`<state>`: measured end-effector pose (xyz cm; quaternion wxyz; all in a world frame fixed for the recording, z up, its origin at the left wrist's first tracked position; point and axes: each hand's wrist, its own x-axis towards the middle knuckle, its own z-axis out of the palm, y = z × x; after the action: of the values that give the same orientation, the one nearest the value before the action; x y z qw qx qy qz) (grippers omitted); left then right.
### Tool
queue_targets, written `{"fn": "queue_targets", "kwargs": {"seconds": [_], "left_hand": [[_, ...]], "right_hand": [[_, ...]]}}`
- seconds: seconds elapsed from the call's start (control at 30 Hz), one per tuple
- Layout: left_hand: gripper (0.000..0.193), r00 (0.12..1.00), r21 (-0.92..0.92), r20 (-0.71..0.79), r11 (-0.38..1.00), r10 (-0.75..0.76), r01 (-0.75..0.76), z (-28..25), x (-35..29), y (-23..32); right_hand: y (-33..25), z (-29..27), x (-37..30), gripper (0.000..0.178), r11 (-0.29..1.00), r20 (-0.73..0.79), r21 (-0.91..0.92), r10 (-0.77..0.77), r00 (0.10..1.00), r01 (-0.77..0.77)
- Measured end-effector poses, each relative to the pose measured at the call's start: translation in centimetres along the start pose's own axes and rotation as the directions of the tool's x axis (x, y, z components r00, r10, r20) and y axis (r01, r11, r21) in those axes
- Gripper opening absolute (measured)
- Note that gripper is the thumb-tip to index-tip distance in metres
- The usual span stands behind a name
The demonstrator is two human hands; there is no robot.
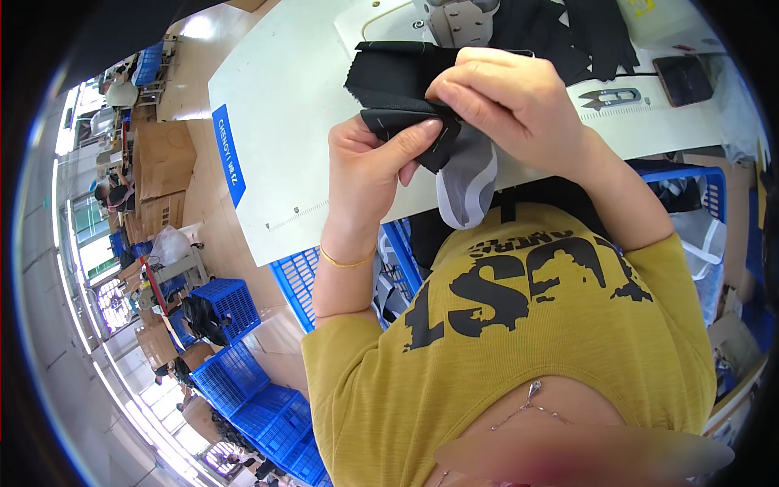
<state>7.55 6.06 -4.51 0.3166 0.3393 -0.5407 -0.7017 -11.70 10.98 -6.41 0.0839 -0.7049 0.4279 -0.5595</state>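
Observation:
A black fabric piece [395, 71] with zigzag-cut edges is held up over the white sewing table. My left hand [369, 162] pinches its folded lower edge, thumb on top, beside short pale marks on the cloth. The fingers of my right hand [507, 101] are closed on the same fabric at its right side. Below the hands a grey piece with a pale border [468, 183] hangs down past the table's front edge; whether it is joined to the black cloth is hidden by my fingers. Just beyond stands the metal head of a sewing machine [458, 20].
Thread snips [610, 98] and a dark phone [683, 80] lie on the right of the white table [276, 178]. More black fabric pieces [540, 36] lie beside the machine. Blue baskets [296, 280] stand under the front edge, and blue crates [231, 308] and cardboard boxes [162, 158] on the floor to the left.

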Motion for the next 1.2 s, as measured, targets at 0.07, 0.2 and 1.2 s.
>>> {"fn": "queue_targets", "kwargs": {"seconds": [0.07, 0.2, 1.2], "left_hand": [[0.006, 0.999, 0.02, -0.039, 0.999, 0.033, -0.032, 0.1, -0.2, 0.1], [0.008, 0.995, 0.016, -0.073, 0.998, 0.067, -0.066, 0.4, -0.2, -0.4], [0.011, 0.799, 0.485, -0.036, 0.71, 0.6, -0.511, -1.0, 0.5, 0.4]], "right_hand": [[0.2, -0.1, 0.0, 0.016, 0.998, -0.01, 0.01, 0.057, 0.998, -0.057], [0.5, -0.4, 0.3, 0.017, 0.992, -0.007, 0.048, 0.113, 0.994, -0.113], [0.6, -1.3, 0.0, 0.016, 0.954, 0.14, -0.226, -0.166, 0.976, 0.195]]}}
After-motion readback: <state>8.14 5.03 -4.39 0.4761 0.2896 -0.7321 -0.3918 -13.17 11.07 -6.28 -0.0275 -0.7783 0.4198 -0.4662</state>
